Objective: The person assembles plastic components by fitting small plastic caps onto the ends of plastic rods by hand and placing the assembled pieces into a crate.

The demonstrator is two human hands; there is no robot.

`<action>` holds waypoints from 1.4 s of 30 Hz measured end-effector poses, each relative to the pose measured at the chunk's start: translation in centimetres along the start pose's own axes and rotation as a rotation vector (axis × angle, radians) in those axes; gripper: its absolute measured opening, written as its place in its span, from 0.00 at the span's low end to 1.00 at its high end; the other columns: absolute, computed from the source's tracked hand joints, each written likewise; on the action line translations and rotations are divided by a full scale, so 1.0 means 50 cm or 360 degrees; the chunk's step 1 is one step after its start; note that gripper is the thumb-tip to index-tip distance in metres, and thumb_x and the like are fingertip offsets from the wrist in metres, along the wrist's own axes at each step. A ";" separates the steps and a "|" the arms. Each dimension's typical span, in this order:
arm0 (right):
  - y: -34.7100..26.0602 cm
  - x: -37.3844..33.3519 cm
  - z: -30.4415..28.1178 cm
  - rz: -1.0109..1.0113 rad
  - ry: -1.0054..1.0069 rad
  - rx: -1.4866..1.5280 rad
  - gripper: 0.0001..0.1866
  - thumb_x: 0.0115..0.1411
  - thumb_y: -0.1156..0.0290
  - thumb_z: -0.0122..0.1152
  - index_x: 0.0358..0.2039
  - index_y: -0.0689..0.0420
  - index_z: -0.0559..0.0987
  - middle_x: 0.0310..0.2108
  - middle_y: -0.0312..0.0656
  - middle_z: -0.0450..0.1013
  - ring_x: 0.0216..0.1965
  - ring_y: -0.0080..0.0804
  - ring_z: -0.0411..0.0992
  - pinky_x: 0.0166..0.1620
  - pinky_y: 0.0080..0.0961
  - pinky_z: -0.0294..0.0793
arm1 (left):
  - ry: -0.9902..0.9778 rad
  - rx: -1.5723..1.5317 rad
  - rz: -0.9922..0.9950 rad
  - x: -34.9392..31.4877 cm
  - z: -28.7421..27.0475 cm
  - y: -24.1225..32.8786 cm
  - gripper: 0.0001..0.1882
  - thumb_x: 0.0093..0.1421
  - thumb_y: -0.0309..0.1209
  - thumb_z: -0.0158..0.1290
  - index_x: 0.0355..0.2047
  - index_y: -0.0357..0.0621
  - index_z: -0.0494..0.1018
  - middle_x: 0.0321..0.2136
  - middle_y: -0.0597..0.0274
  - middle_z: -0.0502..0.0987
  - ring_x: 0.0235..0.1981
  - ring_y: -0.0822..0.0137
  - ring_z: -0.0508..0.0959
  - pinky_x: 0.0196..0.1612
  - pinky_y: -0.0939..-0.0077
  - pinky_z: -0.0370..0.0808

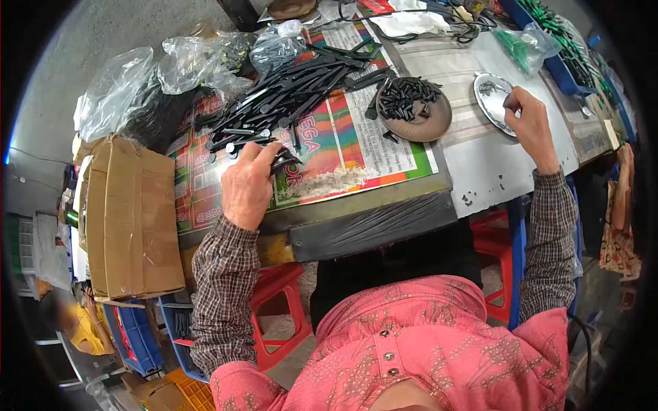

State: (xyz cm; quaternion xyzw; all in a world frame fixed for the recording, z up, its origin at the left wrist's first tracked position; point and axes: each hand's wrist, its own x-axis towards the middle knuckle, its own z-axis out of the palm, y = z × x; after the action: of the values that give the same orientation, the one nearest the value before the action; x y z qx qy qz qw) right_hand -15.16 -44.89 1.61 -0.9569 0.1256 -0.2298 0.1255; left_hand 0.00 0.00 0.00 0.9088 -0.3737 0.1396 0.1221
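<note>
Brown cardboard box (130, 219) at table's left; clear plastic bags (130, 85) behind it.

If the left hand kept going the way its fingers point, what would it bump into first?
The left hand points up and to the right, its grip already on a few black rods. Going straight on, it would probably first hit the big pile of long black rods on the colourful printed sheet, though depth is unclear.
</note>
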 end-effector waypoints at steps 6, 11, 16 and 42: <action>-0.094 -0.030 0.002 0.0005 0.0059 0.0491 0.05 0.50 0.80 0.58 0.28 0.65 0.71 0.22 0.41 0.71 0.25 0.24 0.68 0.30 0.23 0.67 | 0.0071 0.0048 0.0185 0.014 0.003 0.010 0.12 0.50 0.18 0.50 0.36 0.44 0.71 0.35 0.55 0.70 0.29 0.49 0.77 0.29 0.60 0.74; -0.163 -0.066 0.013 -0.0034 0.0053 0.0976 0.10 0.52 0.83 0.59 0.36 0.64 0.76 0.27 0.36 0.74 0.29 0.20 0.70 0.32 0.18 0.68 | 0.0065 0.0041 0.0228 0.007 0.013 0.010 0.14 0.49 0.16 0.49 0.37 0.42 0.69 0.35 0.54 0.71 0.30 0.49 0.77 0.30 0.60 0.74; -0.227 -0.104 0.010 -0.0192 -0.0033 0.1125 0.10 0.52 0.84 0.58 0.36 0.66 0.79 0.30 0.40 0.75 0.30 0.23 0.70 0.34 0.18 0.69 | 0.0204 -0.0191 0.0129 -0.011 0.002 0.018 0.18 0.45 0.15 0.53 0.38 0.40 0.68 0.34 0.51 0.74 0.33 0.47 0.77 0.33 0.59 0.74; -0.408 -0.200 0.030 0.0365 -0.0661 0.2656 0.05 0.59 0.78 0.61 0.35 0.66 0.76 0.30 0.41 0.75 0.29 0.25 0.74 0.31 0.19 0.75 | 0.0154 -0.1624 -0.0439 -0.181 -0.028 0.298 0.08 0.56 0.26 0.62 0.33 0.36 0.75 0.21 0.60 0.76 0.21 0.75 0.74 0.26 0.80 0.70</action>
State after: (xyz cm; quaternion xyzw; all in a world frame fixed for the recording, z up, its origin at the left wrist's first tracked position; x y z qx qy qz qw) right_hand -19.36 -22.53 2.31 -0.5560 -0.0137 -0.0533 0.8293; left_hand -16.99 -4.00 -0.07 0.7671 -0.2650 -0.0357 0.5832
